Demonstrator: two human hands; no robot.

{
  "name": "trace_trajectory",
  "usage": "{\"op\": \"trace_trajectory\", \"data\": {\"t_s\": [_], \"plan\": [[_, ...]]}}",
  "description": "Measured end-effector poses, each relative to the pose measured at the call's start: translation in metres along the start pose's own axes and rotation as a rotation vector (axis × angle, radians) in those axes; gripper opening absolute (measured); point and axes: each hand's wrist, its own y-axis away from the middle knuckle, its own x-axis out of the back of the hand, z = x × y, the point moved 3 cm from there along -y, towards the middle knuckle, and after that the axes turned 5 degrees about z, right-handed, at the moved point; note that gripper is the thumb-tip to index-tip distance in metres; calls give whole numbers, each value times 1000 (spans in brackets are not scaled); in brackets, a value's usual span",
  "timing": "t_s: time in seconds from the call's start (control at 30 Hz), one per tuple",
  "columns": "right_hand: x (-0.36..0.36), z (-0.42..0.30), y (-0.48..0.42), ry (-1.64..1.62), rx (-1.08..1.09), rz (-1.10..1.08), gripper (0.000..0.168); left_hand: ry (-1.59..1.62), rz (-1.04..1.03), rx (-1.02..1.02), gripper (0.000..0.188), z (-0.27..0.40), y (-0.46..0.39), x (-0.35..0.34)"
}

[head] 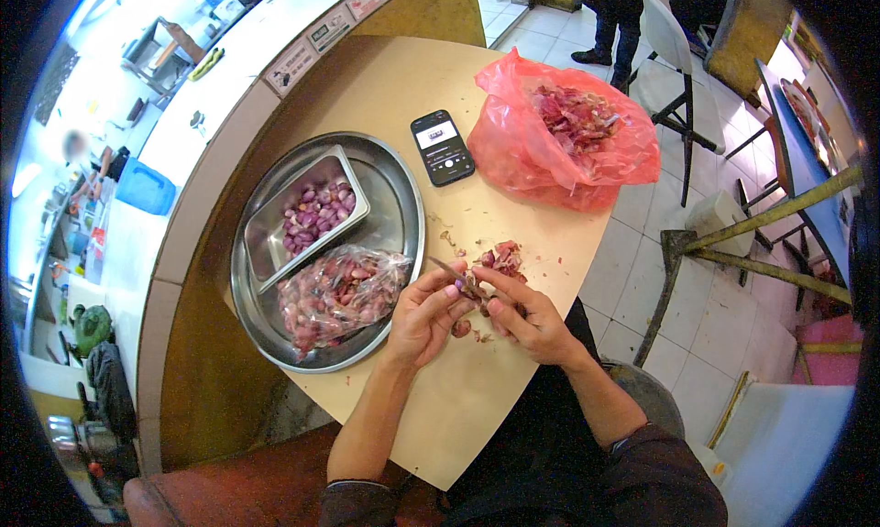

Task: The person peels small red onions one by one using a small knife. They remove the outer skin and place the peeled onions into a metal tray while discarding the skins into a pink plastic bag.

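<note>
My left hand [427,314] pinches a small purple shallot [459,284] between thumb and fingertips. Against it lies a short-bladed knife [448,270], gripped in my right hand [528,319]; the fingers hide most of its handle. Under and beyond my hands, shallot skins [504,257] are heaped on the table [474,396]. To the left, a round metal tray [392,163] bears a steel pan [265,248] of peeled shallots [317,214]. A clear plastic bag [344,293] of unpeeled shallots sits in the same tray.
A smartphone [443,149] lies face up behind my hands. Beside it stands a red plastic bag [512,149] holding skins [576,118]. A tiled counter [206,169] borders the table's left side. On the right are a folding chair [670,66] and a standing person's legs [608,35].
</note>
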Motion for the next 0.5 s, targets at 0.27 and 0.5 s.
{"op": "trace_trajectory", "data": {"t_s": [0.27, 0.5], "plan": [[6, 12, -1, -207, -70, 99, 42, -59, 43, -30, 41, 1, 2, 0], [1, 6, 1, -150, -85, -13, 45, -110, 74, -124, 39, -1, 0, 3]]}}
